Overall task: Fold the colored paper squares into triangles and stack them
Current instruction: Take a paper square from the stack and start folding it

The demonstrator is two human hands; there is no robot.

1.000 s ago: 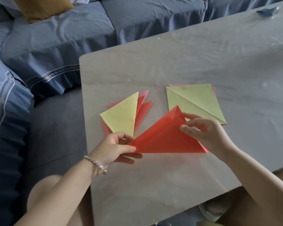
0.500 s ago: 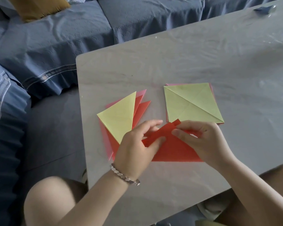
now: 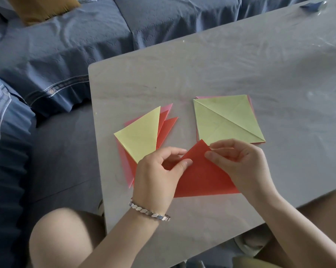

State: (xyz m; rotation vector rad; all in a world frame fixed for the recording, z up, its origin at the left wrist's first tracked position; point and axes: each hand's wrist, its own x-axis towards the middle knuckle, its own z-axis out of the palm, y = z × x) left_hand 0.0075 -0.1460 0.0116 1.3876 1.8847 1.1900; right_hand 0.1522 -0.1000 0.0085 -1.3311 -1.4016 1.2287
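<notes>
Head view: red sheet (image 3: 202, 176) lies folded into a triangle near the front edge of the table (image 3: 221, 64), apex pointing away, long edge toward the person. Left hand (image 3: 153, 178) pinches its left slope, thumb on top, fingers curled over. Right hand (image 3: 240, 163) pinches the right slope just below the apex, thumb on the paper, forefinger at the tip. Judged step: matching corners and setting the crease. To do it well, keep both layers' corners together under the right pinch, then run the left thumb along the fold from the middle outward with the paper flat on the table. Thin paper slips, so no lifting until the crease is sharp. Folded stack (image 3: 138, 136) sits just left of the sheet, a yellow triangle on top, red and pink ones fanned beneath, its near corner hidden by the left hand. Unfolded squares (image 3: 227, 120) lie just beyond the right hand, yellow-green on top with a diagonal crease, pink and red edges under it. Surface: pale grey, glossy, faintly streaked, rounded corner. Small blue object (image 3: 310, 5) at the far corner, too blurred to name. Blue sofa (image 3: 66, 45) runs along the table's far and left sides, with a mustard cushion (image 3: 45, 8) on it. Silver bracelet (image 3: 149, 211) on the left wrist.
</notes>
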